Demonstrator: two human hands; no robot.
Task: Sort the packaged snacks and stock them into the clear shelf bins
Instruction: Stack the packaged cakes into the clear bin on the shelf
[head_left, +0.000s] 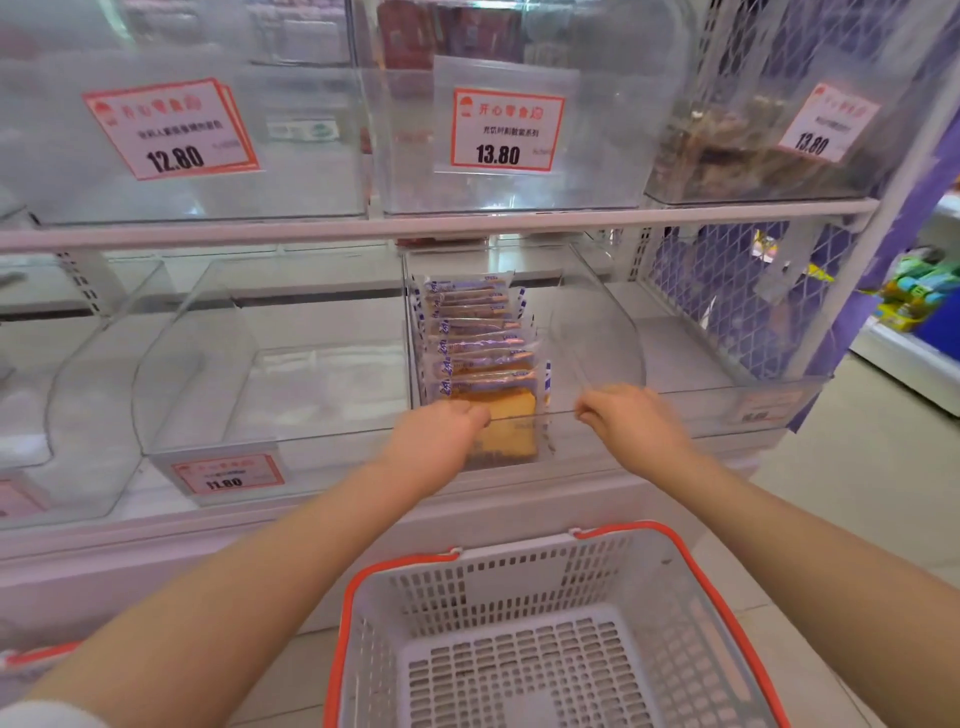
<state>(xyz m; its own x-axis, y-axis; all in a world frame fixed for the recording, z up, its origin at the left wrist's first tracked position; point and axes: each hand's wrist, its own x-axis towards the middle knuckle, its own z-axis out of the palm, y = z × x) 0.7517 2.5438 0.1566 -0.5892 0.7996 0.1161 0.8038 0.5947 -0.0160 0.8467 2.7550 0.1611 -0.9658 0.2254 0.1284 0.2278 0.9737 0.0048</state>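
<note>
A row of packaged cake slices (475, 332) in clear wrappers with purple print stands on edge along the left side of a clear shelf bin (597, 332). My left hand (441, 436) reaches over the bin's front wall and grips the nearest cake packet (511, 415). My right hand (628, 415) has curled fingers hooked on the top edge of the bin's front wall, to the right of the packets. Whether it also holds anything is hidden.
A grey shopping basket (519, 571) with orange handles sits below my arms and holds nothing. A clear bin (208, 364) stands to the left. Upper bins carry price tags (504, 130). A wire mesh panel (727, 291) closes the shelf's right end; floor lies beyond.
</note>
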